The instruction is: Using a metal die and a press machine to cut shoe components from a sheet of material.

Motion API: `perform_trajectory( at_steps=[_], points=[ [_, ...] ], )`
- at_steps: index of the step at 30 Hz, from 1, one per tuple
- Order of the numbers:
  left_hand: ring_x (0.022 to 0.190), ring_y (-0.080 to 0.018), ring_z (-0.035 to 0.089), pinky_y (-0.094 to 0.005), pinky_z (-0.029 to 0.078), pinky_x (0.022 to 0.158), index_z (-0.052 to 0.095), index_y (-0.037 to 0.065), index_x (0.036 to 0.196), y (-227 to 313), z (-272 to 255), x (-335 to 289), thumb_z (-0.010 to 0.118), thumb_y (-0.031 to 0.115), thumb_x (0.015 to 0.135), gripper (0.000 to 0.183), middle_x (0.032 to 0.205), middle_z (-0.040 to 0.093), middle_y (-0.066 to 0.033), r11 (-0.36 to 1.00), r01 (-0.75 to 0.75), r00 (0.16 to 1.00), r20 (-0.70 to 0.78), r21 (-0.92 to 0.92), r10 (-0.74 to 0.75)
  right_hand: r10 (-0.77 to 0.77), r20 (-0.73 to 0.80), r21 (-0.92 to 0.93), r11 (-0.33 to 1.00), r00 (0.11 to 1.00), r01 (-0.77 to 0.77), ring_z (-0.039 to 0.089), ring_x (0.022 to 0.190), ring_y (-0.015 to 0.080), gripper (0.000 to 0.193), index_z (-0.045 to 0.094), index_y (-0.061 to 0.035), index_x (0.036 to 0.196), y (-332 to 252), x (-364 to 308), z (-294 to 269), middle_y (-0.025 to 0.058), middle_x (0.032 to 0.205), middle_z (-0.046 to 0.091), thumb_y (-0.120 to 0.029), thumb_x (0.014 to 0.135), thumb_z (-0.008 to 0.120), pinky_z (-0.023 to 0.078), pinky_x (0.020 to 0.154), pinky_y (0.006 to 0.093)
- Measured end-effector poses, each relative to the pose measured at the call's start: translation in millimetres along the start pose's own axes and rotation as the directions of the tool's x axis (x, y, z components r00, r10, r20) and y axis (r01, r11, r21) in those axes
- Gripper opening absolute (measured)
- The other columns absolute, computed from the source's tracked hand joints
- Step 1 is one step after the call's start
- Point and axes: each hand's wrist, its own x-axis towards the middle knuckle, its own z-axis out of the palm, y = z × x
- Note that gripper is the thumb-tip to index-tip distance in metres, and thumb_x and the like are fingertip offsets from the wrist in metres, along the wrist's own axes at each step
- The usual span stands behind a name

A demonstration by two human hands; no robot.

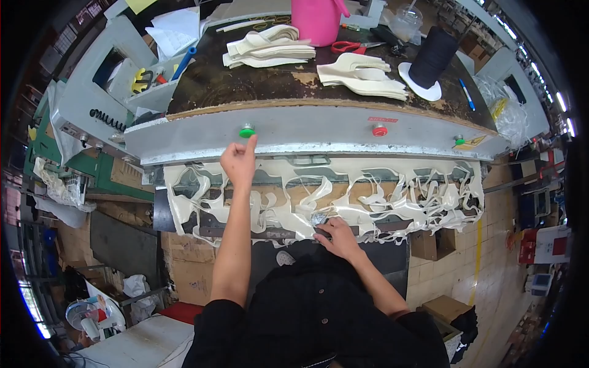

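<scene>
My left hand [239,164] is raised in front of the machine's grey crossbeam [307,134]. Its fingers are curled in and the thumb sticks up, at or just below a green push button [247,132]; I cannot tell if they touch. At the front edge of a cut-out cream sheet [285,218], my right hand [338,238] has its fingers bent together beside a shiny silver-wrapped piece [318,219]. What those fingers grip is hidden. The sheet is full of holes, with thin strips between them, and lies across the machine bed under the beam.
Above the beam, a dark worn top carries stacks of cream cut pieces [362,75], red-handled scissors [354,46], a pink jug [316,21], a black thread cone [433,58] and a blue pen [467,94]. A red button [380,130] sits right of the green one. An open cardboard box [433,244] stands at lower right.
</scene>
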Motion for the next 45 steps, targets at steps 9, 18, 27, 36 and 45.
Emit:
perform_trajectory(
  at_steps=[9,18,27,36,45],
  points=[
    [0.076,-0.0188,0.07,-0.0338,0.055,0.071,0.077,0.004,0.098,-44.2,-64.0,-169.2,0.083,0.028,0.094,0.025,0.086,0.075,-0.0088,0.998,-0.043,0.822,0.569,0.053,0.006,-0.028,-0.107,-0.043,0.999,0.994,0.024,0.064,0.108,0.0341,0.041,0.075,-0.0069,0.125,-4.6,-10.2,1.9,0.013,0.107,0.069,-0.034,0.095,0.079,0.05,0.099,0.0459],
    [0.103,-0.0384,0.067,-0.0492,0.049,0.099,0.073,0.006,0.119,-38.0,-91.8,-206.5,0.084,0.029,0.087,0.041,0.103,0.071,-0.0155,0.903,-0.369,0.732,0.667,0.219,0.137,-0.029,-0.206,-0.092,0.996,0.978,0.01,0.06,0.124,0.039,0.055,0.068,-0.004,0.129,-8.9,-38.2,9.3,0.018,0.122,0.07,-0.033,0.086,0.087,0.045,0.111,0.0493],
    [0.107,-0.0405,0.063,-0.0501,0.047,0.1,0.07,0.004,0.117,-41.9,-82.1,-208.1,0.087,0.037,0.083,0.049,0.107,0.067,-0.0176,0.88,-0.428,0.747,0.628,0.205,0.217,0.123,-0.126,-0.055,0.99,0.984,-0.131,0.064,0.112,0.0383,0.051,0.073,-0.0029,0.114,-7.0,-11.9,2.1,0.0171,0.112,0.071,-0.034,0.079,0.092,0.049,0.102,0.0487],
    [0.096,-0.0362,0.069,-0.0485,0.051,0.091,0.073,0.006,0.103,-43.2,-81.4,-198.2,0.089,0.037,0.082,0.041,0.098,0.072,-0.0133,0.951,-0.26,0.755,0.649,0.169,0.091,0.12,-0.003,-0.072,0.99,0.993,-0.119,0.066,0.109,0.0398,0.051,0.072,-0.0022,0.105,-4.3,-5.3,-10.8,0.0185,0.106,0.072,-0.042,0.08,0.092,0.051,0.1,0.0477],
    [0.102,-0.0366,0.067,-0.0475,0.052,0.089,0.075,0.005,0.111,-6.8,16.1,-147.2,0.082,0.026,0.088,0.032,0.106,0.07,-0.0148,0.89,-0.455,0.685,0.647,0.022,0.334,0.311,-0.236,0.271,0.931,0.921,-0.245,0.074,0.084,0.0267,0.019,0.077,-0.0036,0.111,68.4,80.8,-47.3,0.0172,0.104,0.078,-0.015,0.095,0.076,0.057,0.076,0.0351]
  ],
)
